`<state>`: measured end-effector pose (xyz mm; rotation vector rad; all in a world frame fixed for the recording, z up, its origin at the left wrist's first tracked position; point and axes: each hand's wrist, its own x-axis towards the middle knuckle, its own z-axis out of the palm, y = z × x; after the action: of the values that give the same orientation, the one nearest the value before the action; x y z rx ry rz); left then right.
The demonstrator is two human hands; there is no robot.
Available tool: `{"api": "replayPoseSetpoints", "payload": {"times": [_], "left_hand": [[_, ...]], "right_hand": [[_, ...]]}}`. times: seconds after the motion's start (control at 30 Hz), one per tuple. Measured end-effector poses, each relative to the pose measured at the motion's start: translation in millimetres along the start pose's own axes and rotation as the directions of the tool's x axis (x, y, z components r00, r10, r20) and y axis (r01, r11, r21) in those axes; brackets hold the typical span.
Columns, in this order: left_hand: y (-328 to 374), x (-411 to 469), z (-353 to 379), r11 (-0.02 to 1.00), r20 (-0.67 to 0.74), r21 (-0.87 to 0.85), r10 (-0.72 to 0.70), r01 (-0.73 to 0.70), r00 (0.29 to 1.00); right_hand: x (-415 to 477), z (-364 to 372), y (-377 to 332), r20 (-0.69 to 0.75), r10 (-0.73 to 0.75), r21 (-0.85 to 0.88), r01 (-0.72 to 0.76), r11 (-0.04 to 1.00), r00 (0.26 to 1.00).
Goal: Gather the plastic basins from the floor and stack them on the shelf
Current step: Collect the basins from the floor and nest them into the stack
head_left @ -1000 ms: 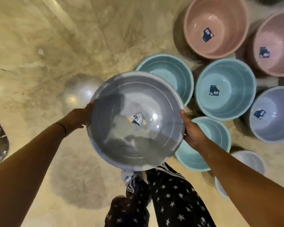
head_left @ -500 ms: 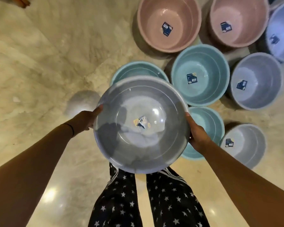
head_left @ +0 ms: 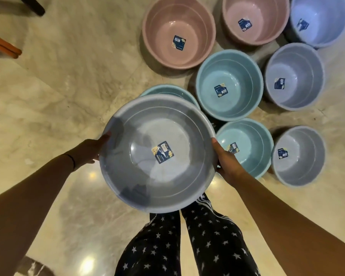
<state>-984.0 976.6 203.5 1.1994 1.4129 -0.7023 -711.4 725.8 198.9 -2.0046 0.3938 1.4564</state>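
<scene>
Here both hands are clamped on one grey basin (head_left: 139, 136), held above the floor (head_left: 68, 76) just ahead of the person's star-print trousers (head_left: 207, 246), its mouth facing straight up at the camera; being round, it shows no long axis. The left hand (head_left: 88, 150) grips the rim on the left side and the right hand (head_left: 227, 164) grips the rim opposite, each with a thumb at the edge, so the two are apart by the basin's full width. A dark-blue label (head_left: 163, 152) sits in the middle of its bottom, turned at a slant, with pale print and a yellowish mark; the writing is too small to read. On the floor beyond and to the right stand more basins, all mouth up: a hidden teal basin (head_left: 167, 91) mostly covered by the held rim, a middle teal basin (head_left: 229, 108), a near teal basin (head_left: 251, 134) just beside the right hand, a left pink basin (head_left: 163, 46), a right pink basin (head_left: 267, 28), a far lavender basin (head_left: 327, 26) cut by the frame edge, a second lavender basin (head_left: 299, 92), and a small grey basin (head_left: 303, 172). Each one whose bottom shows carries a like blue label, none legible.
</scene>
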Motion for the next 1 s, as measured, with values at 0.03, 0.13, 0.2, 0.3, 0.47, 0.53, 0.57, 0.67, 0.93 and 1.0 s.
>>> {"api": "replayPoseSetpoints", "payload": {"times": [0.03, 0.13, 0.2, 0.3, 0.47, 0.53, 0.57, 0.67, 0.93, 1.0], "left_hand": [[-1, 1, -3, 1.000, -0.004, 0.008, 0.001, -0.001, 1.000], [-4, 7, -4, 1.000, -0.024, 0.016, 0.001, 0.000, 1.000], [-6, 13, 0, 1.000, -0.037, 0.012, -0.003, 0.003, 0.999], [-6, 23, 10, 1.000, -0.055, 0.006, 0.000, 0.001, 0.998], [-2, 41, 23, 0.999, -0.082, -0.033, 0.015, -0.018, 0.997], [2, 51, 25, 0.999, -0.084, -0.041, 0.022, -0.025, 0.996], [5, 56, 26, 0.998, -0.091, -0.053, 0.020, -0.024, 0.996], [12, 73, 28, 0.996, -0.113, -0.089, 0.017, -0.027, 0.993], [32, 132, 32, 0.990, -0.153, -0.130, 0.038, -0.058, 0.988], [35, 147, 34, 0.987, -0.143, -0.151, 0.031, -0.052, 0.989]], "right_hand": [[0, 2, 1, 0.005, -0.012, -0.005, 0.012, 1.000, 1.000], [3, 7, 3, 0.016, -0.041, -0.056, 0.042, 0.998, 0.999], [10, 9, 6, -0.004, -0.036, -0.083, 0.036, 0.996, 0.999], [21, 9, 9, -0.040, -0.017, -0.086, 0.014, 0.996, 0.999], [40, 6, 10, -0.057, 0.021, -0.057, -0.024, 0.998, 0.998], [51, 6, 9, -0.062, 0.036, -0.055, -0.039, 0.998, 0.997], [57, 6, 8, -0.056, 0.039, -0.047, -0.042, 0.998, 0.998], [79, 7, 5, -0.052, 0.030, -0.018, -0.031, 0.999, 0.998], [144, 18, -13, -0.086, 0.013, 0.044, -0.009, 0.999, 0.996], [159, 21, -18, -0.082, 0.002, 0.021, -0.001, 1.000, 0.997]]}}
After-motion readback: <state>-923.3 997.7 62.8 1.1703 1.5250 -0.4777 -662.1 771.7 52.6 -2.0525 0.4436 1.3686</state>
